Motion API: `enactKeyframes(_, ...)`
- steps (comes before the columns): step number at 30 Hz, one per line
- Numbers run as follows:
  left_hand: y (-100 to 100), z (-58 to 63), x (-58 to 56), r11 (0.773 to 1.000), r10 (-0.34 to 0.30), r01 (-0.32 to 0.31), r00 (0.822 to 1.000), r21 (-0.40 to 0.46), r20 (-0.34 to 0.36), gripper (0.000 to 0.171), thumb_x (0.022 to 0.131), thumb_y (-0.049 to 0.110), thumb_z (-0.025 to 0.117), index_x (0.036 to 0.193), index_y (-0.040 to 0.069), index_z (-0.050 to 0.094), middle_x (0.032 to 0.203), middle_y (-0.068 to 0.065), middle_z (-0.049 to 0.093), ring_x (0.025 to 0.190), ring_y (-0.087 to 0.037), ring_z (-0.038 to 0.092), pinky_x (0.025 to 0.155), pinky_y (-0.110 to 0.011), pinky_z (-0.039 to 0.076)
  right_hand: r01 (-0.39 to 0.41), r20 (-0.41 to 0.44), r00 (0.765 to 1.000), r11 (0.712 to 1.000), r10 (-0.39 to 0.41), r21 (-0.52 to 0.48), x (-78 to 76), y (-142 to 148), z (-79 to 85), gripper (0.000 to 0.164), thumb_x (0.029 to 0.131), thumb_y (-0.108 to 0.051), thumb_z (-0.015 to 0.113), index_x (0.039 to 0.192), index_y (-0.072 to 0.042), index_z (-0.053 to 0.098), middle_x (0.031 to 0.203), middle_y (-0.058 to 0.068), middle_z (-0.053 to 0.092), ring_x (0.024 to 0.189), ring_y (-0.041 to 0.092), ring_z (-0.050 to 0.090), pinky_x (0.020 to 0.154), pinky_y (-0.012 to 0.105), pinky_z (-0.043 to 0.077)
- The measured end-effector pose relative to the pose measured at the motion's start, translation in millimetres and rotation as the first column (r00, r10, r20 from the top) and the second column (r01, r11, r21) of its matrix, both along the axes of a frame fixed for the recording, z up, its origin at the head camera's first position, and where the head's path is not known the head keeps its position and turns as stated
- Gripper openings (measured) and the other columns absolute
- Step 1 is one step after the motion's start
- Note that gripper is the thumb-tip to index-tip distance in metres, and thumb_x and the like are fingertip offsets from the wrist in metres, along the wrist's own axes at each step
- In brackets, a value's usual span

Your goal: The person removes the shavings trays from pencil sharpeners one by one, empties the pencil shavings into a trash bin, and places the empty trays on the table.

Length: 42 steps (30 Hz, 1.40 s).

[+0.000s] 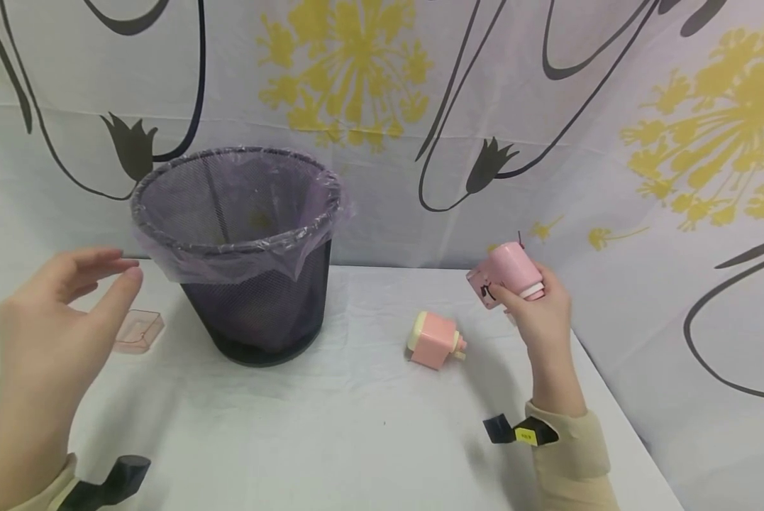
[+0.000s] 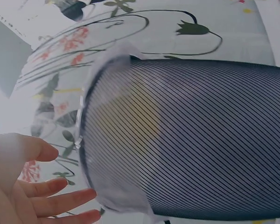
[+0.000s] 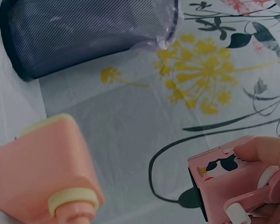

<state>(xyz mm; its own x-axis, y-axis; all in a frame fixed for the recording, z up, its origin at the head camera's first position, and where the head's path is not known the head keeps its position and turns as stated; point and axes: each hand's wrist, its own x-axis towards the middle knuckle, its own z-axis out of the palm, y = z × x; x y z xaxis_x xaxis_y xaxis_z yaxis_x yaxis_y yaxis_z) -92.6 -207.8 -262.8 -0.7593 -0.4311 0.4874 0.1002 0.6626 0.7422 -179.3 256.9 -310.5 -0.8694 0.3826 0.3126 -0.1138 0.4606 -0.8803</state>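
Observation:
My right hand [image 1: 538,309] grips a pink gadget [image 1: 514,268], raised over the right side of the table. In the right wrist view, the gadget shows a boxy body with a printed cartoon face in dark glasses, and a crank-like pink arm with a white tip. Its exact kind I cannot tell. My left hand [image 1: 65,319] holds nothing, its fingers loosely extended and thumb apart, left of a black mesh wastebasket [image 1: 263,305]. A salmon block-shaped item [image 1: 435,339] with cream trim and a small knob lies on the table between the wastebasket and my right hand.
A clear pinkish plastic box [image 1: 139,331] sits on the white-covered table [image 1: 330,440], partly behind my left hand. A thin purple bag [image 1: 241,262] lines the wastebasket and folds over its rim. A flower-printed curtain [image 1: 382,177] hangs behind the table.

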Motion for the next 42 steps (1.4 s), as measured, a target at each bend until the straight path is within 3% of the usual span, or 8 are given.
enactKeyframes(8,14,10.7,10.8,0.996,-0.078,0.081,0.994,0.044,-0.082,0.022,0.087,0.017,0.071,0.109,0.015,0.071,0.093,0.021,0.067,0.093,0.006,0.059,0.071,-0.011,0.038,-0.069,-0.033,0.997,0.994,0.066,-0.08,14.3,-7,14.0,0.048,0.076,-0.008,0.08,0.12,-0.007,0.06,0.103,0.005,0.06,0.085,0.017,0.055,0.06,0.02,0.05)
enactKeyframes(17,33,16.8,14.2,0.975,-0.219,0.221,0.941,-0.023,-0.258,0.019,0.083,0.005,0.073,0.102,0.003,0.073,0.089,0.01,0.072,0.094,-0.001,0.061,0.088,-0.017,0.037,-0.198,-0.063,0.98,0.954,0.189,-0.227,33.3,-14,28.6,0.045,0.075,-0.002,0.081,0.114,-0.013,0.061,0.1,0.007,0.059,0.083,0.018,0.055,0.058,0.022,0.053)
enactKeyframes(25,42,12.5,12.3,0.952,-0.306,0.297,0.915,-0.073,-0.264,0.028,0.084,0.007,0.073,0.111,0.009,0.07,0.097,0.0,0.072,0.099,-0.011,0.063,0.062,-0.009,0.046,-0.339,-0.191,0.936,0.901,0.295,-0.27,52.3,-20,40.0,0.045,0.072,0.012,0.075,0.111,-0.01,0.065,0.093,0.007,0.061,0.076,0.019,0.053,0.053,0.022,0.05)
enactKeyframes(28,36,0.3,2.6,0.919,-0.391,0.384,0.867,-0.088,-0.308,0.03,0.083,0.007,0.074,0.113,0.01,0.069,0.098,-0.006,0.072,0.1,-0.02,0.064,0.066,-0.011,0.048,-0.358,-0.22,0.927,0.894,0.305,-0.27,58.1,-23,43.6,0.048,0.07,0.017,0.073,0.11,-0.009,0.067,0.091,0.007,0.062,0.076,0.019,0.053,0.053,0.022,0.049)
enactKeyframes(32,32,-13.3,-8.6,0.847,-0.527,0.511,0.774,-0.146,-0.352,0.033,0.083,0.006,0.074,0.115,0.009,0.068,0.099,-0.009,0.071,0.104,-0.026,0.062,0.084,-0.018,0.045,-0.384,-0.235,0.915,0.884,0.327,-0.266,64.5,-28,46.5,0.05,0.067,0.02,0.072,0.108,-0.007,0.068,0.091,0.007,0.063,0.075,0.019,0.054,0.052,0.023,0.048)
enactKeyframes(40,63,4.6,3.9,0.74,-0.672,0.602,0.643,-0.3,-0.367,0.037,0.077,0.002,0.075,0.114,0.003,0.067,0.096,-0.005,0.072,0.098,-0.02,0.065,0.091,-0.028,0.044,-0.446,-0.223,0.886,0.877,0.406,-0.179,73.7,-34,47.7,0.055,0.064,0.02,0.074,0.111,-0.008,0.068,0.092,0.009,0.064,0.078,0.021,0.054,0.054,0.025,0.049)
enactKeyframes(41,64,1.1,1.2,0.714,-0.698,0.631,0.606,-0.305,-0.381,0.038,0.078,0.002,0.075,0.115,0.003,0.066,0.097,-0.005,0.072,0.099,-0.021,0.065,0.092,-0.028,0.044,-0.459,-0.22,0.881,0.872,0.42,-0.172,74.9,-35,47.7,0.055,0.064,0.02,0.074,0.111,-0.008,0.067,0.092,0.009,0.063,0.078,0.021,0.053,0.053,0.025,0.049)
enactKeyframes(42,65,-0.4,0.3,0.698,-0.713,0.649,0.593,-0.302,-0.375,0.039,0.078,0.001,0.075,0.116,0.004,0.066,0.098,-0.005,0.071,0.1,-0.022,0.065,0.092,-0.029,0.044,-0.472,-0.218,0.874,0.866,0.435,-0.165,75.9,-36,47.7,0.055,0.064,0.02,0.074,0.112,-0.007,0.067,0.094,0.01,0.063,0.079,0.021,0.053,0.053,0.025,0.049)
